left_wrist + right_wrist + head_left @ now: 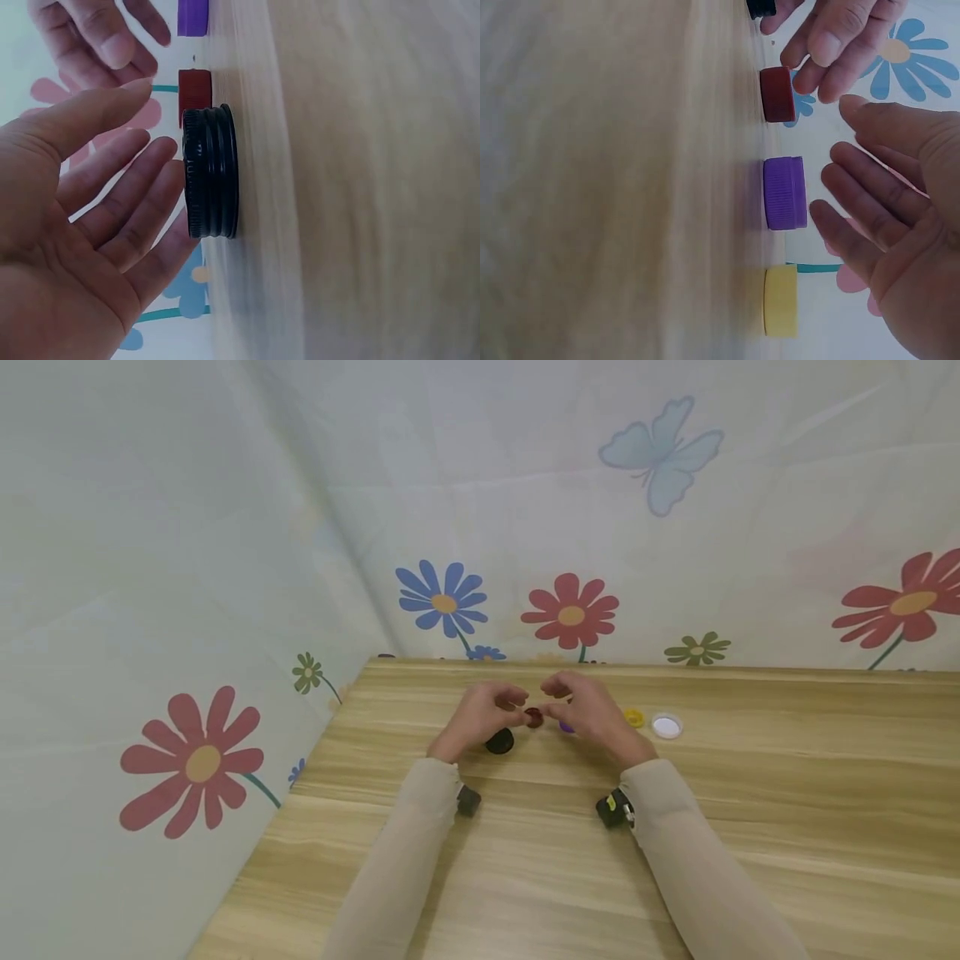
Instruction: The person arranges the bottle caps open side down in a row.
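Several bottle and jar caps stand in a row on the wooden table. My left hand (483, 714), fingers spread and relaxed, hovers behind the black lid (211, 172), its fingertips near the lid in the left wrist view. Between the two hands lies the dark red cap (533, 717), with fingertips of both hands close above it. My right hand (592, 714) has loosely bent fingers with nothing between them. It partly covers the purple cap (784, 193) in the head view. Beyond that sits the yellow cap (781, 301).
A white round lid (667, 725) ends the row on the right. The wooden table (540, 877) meets a hanging cloth (495, 510) printed with flowers and a butterfly at its back and left edges.
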Demonstrator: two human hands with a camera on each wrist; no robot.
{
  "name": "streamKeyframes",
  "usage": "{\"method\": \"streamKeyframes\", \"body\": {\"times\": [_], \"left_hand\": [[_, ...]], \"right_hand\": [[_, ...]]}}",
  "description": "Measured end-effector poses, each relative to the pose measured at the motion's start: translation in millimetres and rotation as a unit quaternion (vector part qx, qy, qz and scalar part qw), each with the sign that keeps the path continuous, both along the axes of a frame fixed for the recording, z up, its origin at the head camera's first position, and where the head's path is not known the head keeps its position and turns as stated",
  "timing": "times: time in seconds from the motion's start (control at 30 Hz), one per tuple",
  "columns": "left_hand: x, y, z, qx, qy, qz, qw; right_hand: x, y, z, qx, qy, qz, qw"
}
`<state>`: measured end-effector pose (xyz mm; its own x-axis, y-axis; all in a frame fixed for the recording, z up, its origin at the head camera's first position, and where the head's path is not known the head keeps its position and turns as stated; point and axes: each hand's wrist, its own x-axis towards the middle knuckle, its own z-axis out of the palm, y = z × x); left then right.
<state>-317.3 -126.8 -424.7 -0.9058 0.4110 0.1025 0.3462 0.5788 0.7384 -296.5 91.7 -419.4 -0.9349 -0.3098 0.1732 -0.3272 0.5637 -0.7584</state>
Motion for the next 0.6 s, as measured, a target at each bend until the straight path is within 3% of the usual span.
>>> {"method": "streamKeyframes", "body": {"times": [0.6], "left_hand": [[-4.1,2.5,-7.4,-0.015,-0.015,0.007,0.9998]], "right_hand": [[-13.7,2.2,-14.2,0.050,-0.007,0.038,0.998]]}}
